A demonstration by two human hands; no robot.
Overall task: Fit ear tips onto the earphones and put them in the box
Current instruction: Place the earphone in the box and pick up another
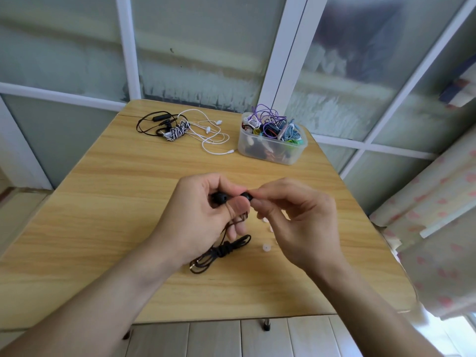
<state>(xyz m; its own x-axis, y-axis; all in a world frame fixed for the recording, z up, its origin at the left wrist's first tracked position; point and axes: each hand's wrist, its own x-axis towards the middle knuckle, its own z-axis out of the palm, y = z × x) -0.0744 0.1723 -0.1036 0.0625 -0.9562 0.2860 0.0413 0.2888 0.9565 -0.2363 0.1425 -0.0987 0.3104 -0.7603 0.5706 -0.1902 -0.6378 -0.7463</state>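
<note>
My left hand (203, 215) holds black wired earphones: one earbud (220, 197) sits between its thumb and fingers, and the bundled black cable (221, 252) hangs down onto the wooden table (103, 228). My right hand (291, 217) pinches a small black ear tip (246, 195) right beside the left thumb. A few loose white ear tips (266, 247) lie on the table under my right hand. The clear plastic box (270, 145), full of coloured earphone cables, stands at the far right of the table.
At the far left of the table lie black neckband earphones (152, 122), a black-and-white braided bundle (176, 131) and loose white earphones (213, 135). Frosted window panes rise behind the table. A patterned curtain (438, 228) hangs at the right.
</note>
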